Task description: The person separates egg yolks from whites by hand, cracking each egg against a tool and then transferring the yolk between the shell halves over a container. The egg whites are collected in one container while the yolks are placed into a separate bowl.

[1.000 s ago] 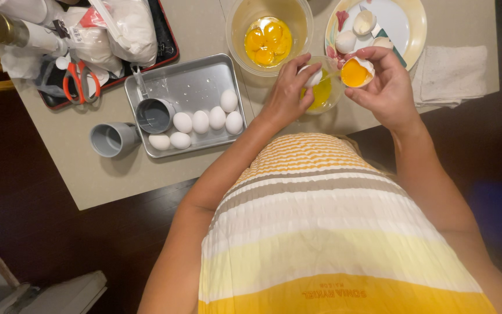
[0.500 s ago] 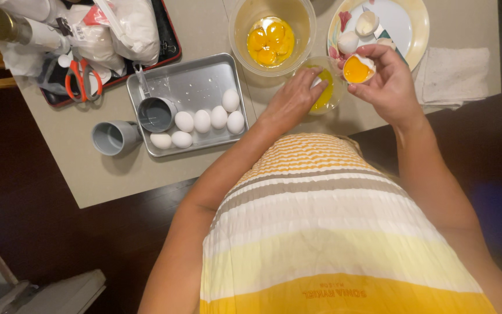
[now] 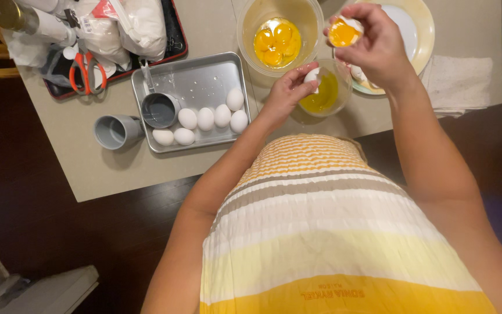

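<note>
Beside the small glass bowl (image 3: 325, 93), left hand (image 3: 286, 93) pinches an empty shell half (image 3: 312, 75); right hand (image 3: 373, 43) fingers cup a yolk-filled shell half (image 3: 344, 32). Yolk bowl (image 3: 306, 14), plate (image 3: 422, 29) and egg tray (image 3: 204, 75) surround them.

Shell half with yolk (image 3: 344, 32): white, broken edge up, one orange yolk cupped inside; held in the right hand (image 3: 376, 46) above the plate's near rim, by the table's far edge. Empty shell half (image 3: 312, 76): white, pinched in the left hand (image 3: 286, 93) at the near rim of the small glass bowl (image 3: 324, 93), which holds yellowish egg liquid.
</note>
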